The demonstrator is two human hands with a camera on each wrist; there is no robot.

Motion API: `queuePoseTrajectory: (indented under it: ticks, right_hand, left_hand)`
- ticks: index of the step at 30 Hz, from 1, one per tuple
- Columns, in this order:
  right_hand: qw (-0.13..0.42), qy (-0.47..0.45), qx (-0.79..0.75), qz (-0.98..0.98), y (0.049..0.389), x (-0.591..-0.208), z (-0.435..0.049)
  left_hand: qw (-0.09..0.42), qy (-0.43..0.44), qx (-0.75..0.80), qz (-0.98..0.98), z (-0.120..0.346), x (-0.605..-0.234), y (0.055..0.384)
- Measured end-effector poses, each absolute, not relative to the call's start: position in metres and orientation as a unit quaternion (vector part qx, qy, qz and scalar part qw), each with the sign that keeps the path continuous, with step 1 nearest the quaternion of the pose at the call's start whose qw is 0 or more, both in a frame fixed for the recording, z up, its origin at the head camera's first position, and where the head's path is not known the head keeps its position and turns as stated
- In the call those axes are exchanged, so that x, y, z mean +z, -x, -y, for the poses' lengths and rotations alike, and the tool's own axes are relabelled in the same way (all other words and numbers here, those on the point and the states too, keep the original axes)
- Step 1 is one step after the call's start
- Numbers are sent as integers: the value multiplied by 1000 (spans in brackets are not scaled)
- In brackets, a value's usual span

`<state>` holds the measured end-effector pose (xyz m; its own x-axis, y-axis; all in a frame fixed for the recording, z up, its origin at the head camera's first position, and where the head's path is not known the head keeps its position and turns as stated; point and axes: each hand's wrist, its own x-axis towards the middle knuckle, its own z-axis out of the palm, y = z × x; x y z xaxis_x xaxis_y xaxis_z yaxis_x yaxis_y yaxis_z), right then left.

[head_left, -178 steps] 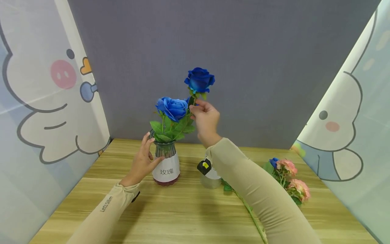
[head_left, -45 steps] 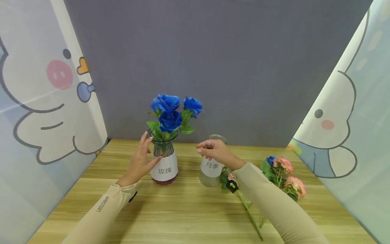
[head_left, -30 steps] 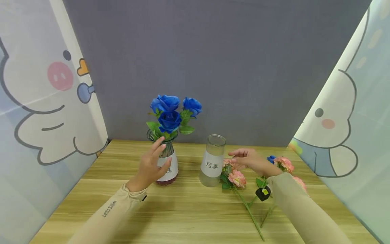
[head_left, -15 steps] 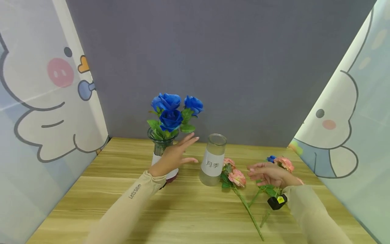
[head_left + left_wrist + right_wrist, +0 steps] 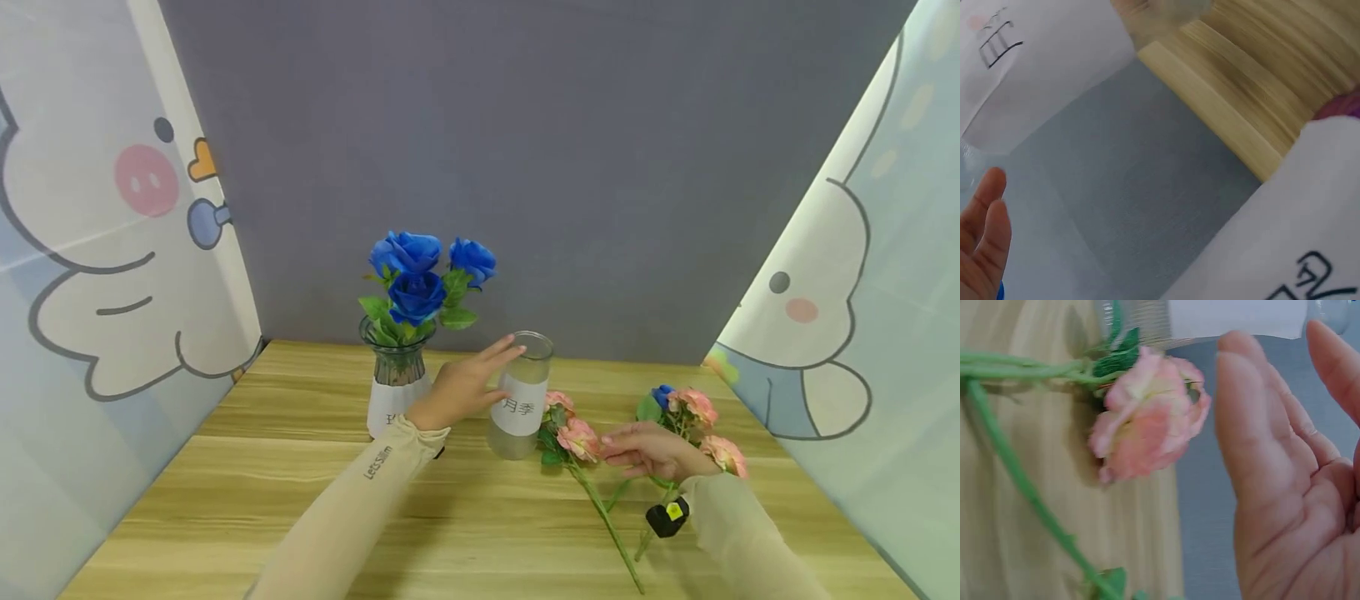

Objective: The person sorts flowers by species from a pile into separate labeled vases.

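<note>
As left hand (image 5: 465, 387) spreads fingers beside “月季” vase (image 5: 516, 445), right hand (image 5: 654, 451) loose-fingered near pink flower (image 5: 1150, 422).

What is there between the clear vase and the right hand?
Two pink blooms lie between the clear vase and the right hand, in the head view.

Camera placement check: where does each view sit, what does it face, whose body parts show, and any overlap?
Head: worn on the head, facing forward and down over the wood-grain table; left hand, right hand and beige sleeves show.
Left wrist: on that wrist, facing the white-labelled clear glass vase and the white-labelled ribbed glass vase; left fingers show lower left.
Right wrist: on that wrist, facing a pink ruffled bloom on a green stem; right fingers show at right.
Shared: head and left wrist both show the two vases' labels.
</note>
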<state>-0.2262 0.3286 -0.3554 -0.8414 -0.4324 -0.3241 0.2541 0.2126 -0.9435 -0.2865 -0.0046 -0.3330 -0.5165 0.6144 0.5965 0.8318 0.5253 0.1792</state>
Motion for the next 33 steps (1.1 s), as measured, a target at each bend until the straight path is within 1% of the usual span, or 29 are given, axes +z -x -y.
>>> queuePoseTrajectory:
  ticks: [4,8,11,13,18,33]
  right_hand:
    - [261,35,-625,-735,226,-368,-327]
    - [262,2,-661,-703,225,-378,-328]
    - [264,-11,-691,-673,226,-385,-328]
    - [269,-5,-697,-664,226,-389,-328]
    - [272,8,-682,-679,228,-398,-320]
    - [204,-28,-554,-807,225,-406,-295]
  left_hand:
    - [277,434,-179,838,0,-337,291]
    - [296,425,-186,835,-1,-343,294]
    - [296,413,-213,835,-3,-347,294]
    - [286,406,-231,837,-6,-351,294]
    - [267,393,-236,848,-15,-358,292]
    - [321,388,-213,837,-21,-372,297]
